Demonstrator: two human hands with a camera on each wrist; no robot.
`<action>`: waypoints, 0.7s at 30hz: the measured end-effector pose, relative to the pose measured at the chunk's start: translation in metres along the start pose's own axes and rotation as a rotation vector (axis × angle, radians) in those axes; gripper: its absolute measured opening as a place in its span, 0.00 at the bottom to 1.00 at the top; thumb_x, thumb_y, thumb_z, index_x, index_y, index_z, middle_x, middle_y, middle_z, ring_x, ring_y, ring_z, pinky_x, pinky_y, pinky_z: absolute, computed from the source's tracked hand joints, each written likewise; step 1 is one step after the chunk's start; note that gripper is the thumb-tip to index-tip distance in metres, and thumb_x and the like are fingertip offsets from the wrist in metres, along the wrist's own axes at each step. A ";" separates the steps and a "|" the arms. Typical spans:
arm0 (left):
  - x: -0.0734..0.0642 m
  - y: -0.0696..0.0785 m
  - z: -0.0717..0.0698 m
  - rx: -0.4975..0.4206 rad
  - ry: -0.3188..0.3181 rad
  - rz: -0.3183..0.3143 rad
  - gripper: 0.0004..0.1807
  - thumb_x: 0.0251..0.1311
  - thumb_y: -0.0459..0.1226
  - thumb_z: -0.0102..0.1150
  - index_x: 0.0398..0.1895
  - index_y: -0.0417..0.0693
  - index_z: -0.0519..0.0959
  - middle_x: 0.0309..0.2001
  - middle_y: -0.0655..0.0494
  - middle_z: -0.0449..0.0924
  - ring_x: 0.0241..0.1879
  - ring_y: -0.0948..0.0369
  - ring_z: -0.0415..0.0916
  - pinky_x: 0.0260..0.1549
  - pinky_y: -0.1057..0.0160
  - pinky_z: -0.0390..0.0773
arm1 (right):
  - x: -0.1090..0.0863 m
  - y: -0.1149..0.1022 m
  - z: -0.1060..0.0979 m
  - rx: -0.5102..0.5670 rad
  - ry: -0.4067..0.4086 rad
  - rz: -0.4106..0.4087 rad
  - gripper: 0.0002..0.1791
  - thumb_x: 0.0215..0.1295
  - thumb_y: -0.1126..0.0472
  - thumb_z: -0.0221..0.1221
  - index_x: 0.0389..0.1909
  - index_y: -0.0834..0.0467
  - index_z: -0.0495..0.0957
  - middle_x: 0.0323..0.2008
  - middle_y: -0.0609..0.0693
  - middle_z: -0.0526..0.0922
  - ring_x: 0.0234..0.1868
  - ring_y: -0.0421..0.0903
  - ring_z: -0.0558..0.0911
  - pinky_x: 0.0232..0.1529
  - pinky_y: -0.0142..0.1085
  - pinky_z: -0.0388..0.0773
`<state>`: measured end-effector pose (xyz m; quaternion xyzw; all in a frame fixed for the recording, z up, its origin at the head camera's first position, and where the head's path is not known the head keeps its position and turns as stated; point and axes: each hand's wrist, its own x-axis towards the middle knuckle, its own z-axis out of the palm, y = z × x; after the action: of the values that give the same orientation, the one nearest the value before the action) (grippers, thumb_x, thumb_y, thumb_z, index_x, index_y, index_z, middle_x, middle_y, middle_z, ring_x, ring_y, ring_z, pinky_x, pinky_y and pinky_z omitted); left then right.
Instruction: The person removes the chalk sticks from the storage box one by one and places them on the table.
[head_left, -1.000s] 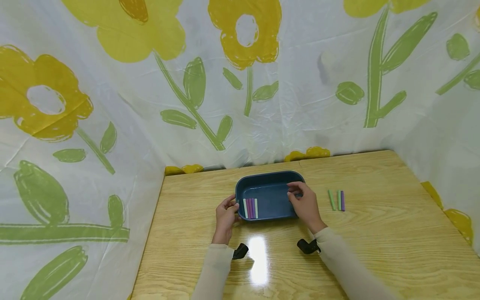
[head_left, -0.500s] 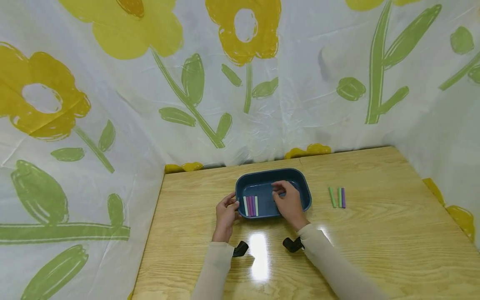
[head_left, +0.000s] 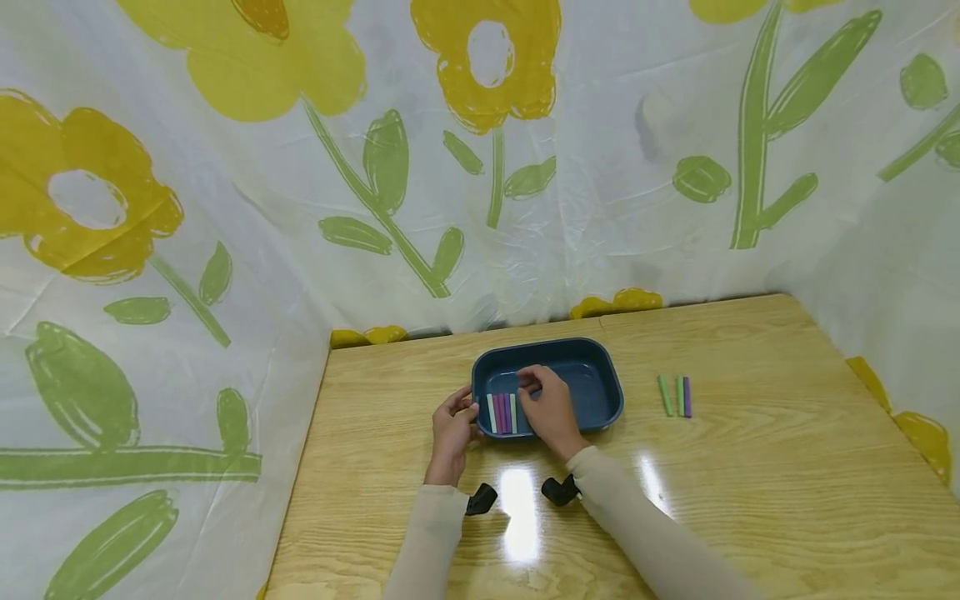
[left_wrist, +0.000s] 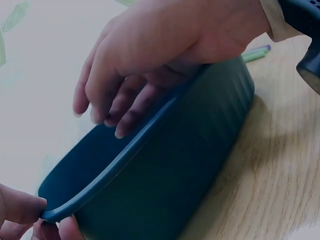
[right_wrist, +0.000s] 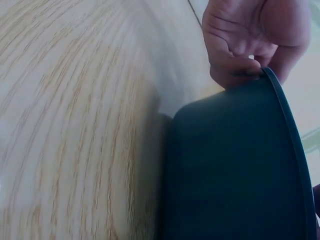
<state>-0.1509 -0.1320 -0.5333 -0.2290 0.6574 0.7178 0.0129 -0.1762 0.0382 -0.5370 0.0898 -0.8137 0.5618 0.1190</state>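
A dark blue tray (head_left: 600,354) stands on the table, with a row of white, pink and purple chalk sticks (head_left: 502,414) in its left end. My left hand (head_left: 451,437) grips the tray's left rim; in the right wrist view, thumb and fingers pinch the wall (right_wrist: 230,160). My right hand (head_left: 551,408) hovers over the tray just right of the row, thumb and fingers bent with a gap between them. In the left wrist view its fingers hang loosely inside the rim (left_wrist: 120,162), and no chalk shows in them.
On the table right of the tray lie two green chalk sticks (head_left: 665,396) and a purple stick (head_left: 687,397). A flower-printed cloth (head_left: 600,208) hangs behind and at both sides. Black wrist devices (head_left: 558,491) sit below the hands.
My right hand has moved left across the tray, from its right end to beside the chalk row. The left hand stays on the rim. The chalk sticks have not moved.
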 end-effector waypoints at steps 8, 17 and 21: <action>0.001 0.000 -0.002 0.007 -0.022 0.000 0.24 0.74 0.26 0.55 0.71 0.34 0.74 0.50 0.49 0.72 0.37 0.57 0.75 0.26 0.66 0.79 | 0.004 0.000 0.008 -0.039 -0.083 0.043 0.14 0.65 0.75 0.63 0.51 0.67 0.84 0.42 0.60 0.85 0.40 0.53 0.85 0.45 0.49 0.85; -0.002 0.001 -0.002 -0.002 -0.023 -0.006 0.23 0.74 0.26 0.55 0.71 0.36 0.75 0.49 0.49 0.72 0.36 0.58 0.74 0.25 0.67 0.79 | 0.010 0.002 0.005 -0.116 -0.247 0.174 0.18 0.64 0.74 0.66 0.56 0.67 0.82 0.44 0.60 0.85 0.41 0.54 0.86 0.47 0.50 0.86; -0.001 0.001 -0.001 -0.001 -0.021 -0.012 0.23 0.74 0.26 0.55 0.71 0.37 0.76 0.49 0.49 0.71 0.37 0.57 0.75 0.26 0.67 0.79 | 0.013 0.001 0.003 -0.139 -0.294 0.204 0.19 0.65 0.73 0.67 0.57 0.67 0.80 0.45 0.62 0.85 0.44 0.56 0.86 0.48 0.51 0.86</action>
<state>-0.1500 -0.1332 -0.5324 -0.2254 0.6556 0.7203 0.0241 -0.1891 0.0359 -0.5351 0.0796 -0.8640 0.4944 -0.0525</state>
